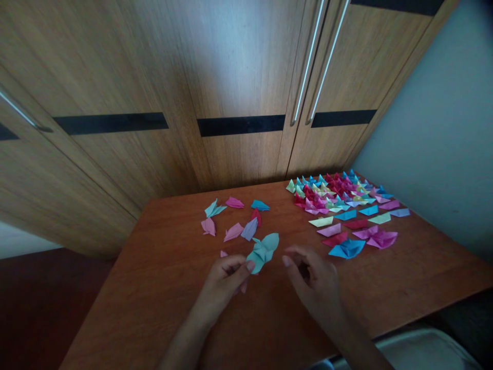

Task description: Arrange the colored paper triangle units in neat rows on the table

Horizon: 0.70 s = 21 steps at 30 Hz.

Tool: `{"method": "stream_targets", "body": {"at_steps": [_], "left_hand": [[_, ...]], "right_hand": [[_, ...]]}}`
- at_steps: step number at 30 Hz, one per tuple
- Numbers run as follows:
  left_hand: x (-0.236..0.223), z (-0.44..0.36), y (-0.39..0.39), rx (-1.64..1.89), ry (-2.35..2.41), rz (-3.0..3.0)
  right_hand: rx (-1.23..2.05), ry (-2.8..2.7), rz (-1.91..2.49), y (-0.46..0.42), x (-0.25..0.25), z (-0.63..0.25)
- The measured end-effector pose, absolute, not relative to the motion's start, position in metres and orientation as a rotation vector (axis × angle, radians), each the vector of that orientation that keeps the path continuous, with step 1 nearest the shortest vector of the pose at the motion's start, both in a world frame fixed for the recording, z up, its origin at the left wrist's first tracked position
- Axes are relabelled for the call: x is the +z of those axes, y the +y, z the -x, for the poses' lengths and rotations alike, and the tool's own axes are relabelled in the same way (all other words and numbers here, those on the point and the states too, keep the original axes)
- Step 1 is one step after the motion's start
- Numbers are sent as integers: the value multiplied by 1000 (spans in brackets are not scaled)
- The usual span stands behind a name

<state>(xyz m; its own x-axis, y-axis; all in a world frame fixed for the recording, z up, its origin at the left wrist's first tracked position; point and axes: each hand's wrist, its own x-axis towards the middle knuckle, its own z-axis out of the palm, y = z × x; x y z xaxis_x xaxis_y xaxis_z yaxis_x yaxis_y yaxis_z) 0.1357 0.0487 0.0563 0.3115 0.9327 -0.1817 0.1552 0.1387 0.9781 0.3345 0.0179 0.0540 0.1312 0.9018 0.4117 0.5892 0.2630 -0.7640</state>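
Observation:
My left hand (pixel 227 280) pinches the lower left edge of a mint-green origami paper piece (pixel 262 252) between thumb and fingers, above the table. The piece has rounded, leaf-like flaps spread outward and small folded points near its middle. Just to its right, my right hand (pixel 314 277) hovers with fingers curved and the thumb a little apart from the index finger; nothing shows in it, and it does not touch the paper. Partly hidden behind my left hand, a pink folded paper (pixel 243 288) lies on the table.
Beyond my hands, several folded papers, among them a pink one (pixel 233 232) and a lilac one (pixel 249 229), lie on the wooden table (pixel 162 288). Rows of colourful paper boats (pixel 339 190) fill the back right. A wooden wardrobe (pixel 239 159) stands behind the table.

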Motion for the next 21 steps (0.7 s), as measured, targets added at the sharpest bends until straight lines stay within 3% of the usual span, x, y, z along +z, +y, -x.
{"method": "stream_targets", "body": {"at_steps": [7, 15, 21], "left_hand": [[50, -138, 49, 730, 1078, -1378], [45, -135, 46, 553, 1005, -1406], [45, -134, 46, 485, 1027, -1458]], "right_hand": [[481, -1699, 1408, 20, 49, -320], [58, -1655, 1521, 19, 39, -355], [-279, -1302, 1841, 4, 34, -468]]}}
